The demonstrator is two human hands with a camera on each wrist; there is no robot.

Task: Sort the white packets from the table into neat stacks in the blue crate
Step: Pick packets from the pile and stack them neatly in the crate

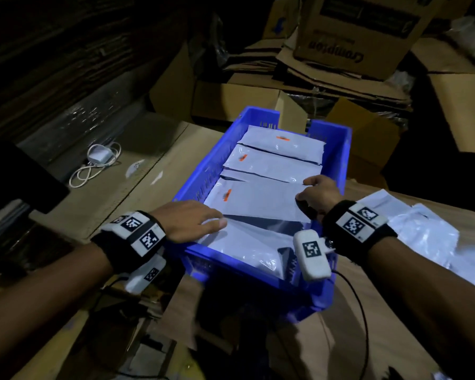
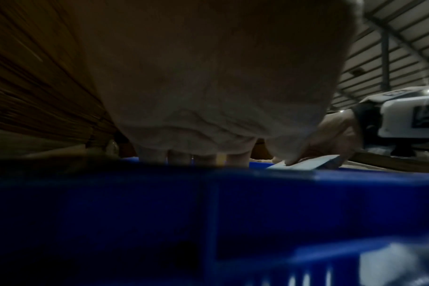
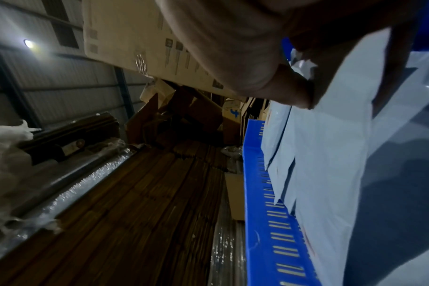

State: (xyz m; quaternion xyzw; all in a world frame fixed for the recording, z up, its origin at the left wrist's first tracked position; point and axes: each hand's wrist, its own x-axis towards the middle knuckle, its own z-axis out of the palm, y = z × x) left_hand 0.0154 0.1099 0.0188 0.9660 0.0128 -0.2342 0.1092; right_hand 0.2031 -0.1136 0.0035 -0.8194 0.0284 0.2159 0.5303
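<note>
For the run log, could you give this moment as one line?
right hand pinches packet | left hand flat on front stack | blue crate

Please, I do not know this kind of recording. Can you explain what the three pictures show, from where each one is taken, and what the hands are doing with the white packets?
There is no machine, only a person with a camera on the head and one on each wrist. The head view looks down at a blue crate on a cardboard-covered table. White packets lie in rows inside it. The right hand pinches the edge of the top packet; its wrist view shows the thumb on that packet, turned sideways. The left hand rests flat on the nearest packet; its wrist view is mostly palm and crate wall. More loose packets wait at the right, and a white charger cable lies at the left.
</note>
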